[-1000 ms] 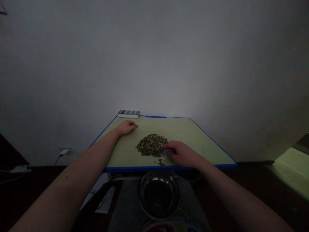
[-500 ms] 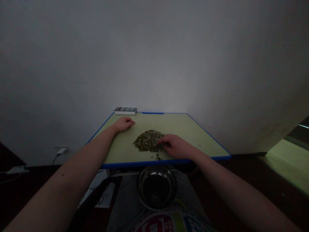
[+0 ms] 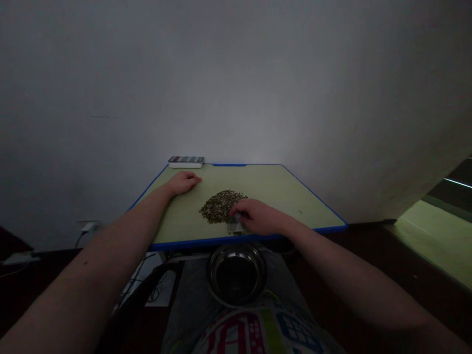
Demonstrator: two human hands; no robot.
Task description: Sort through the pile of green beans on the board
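The grain pile (image 3: 217, 207) lies loose on the table (image 3: 283, 191) — much seems left, what's done I cannot tell. At its near-right edge the right hand (image 3: 262, 217), covering some of it, grips a clear piece (image 3: 233, 227). Far-left of it the left hand (image 3: 182, 182) curls, grip unclear. Nearer than the pile sits a bowl (image 3: 238, 251); beyond, a white box (image 3: 185, 165).

Right hand (image 3: 257, 217) holds a clear piece (image 3: 233, 227) at the granule pile (image 3: 218, 206) — left hand (image 3: 182, 182) rests on the blue-edged table (image 3: 267, 183).
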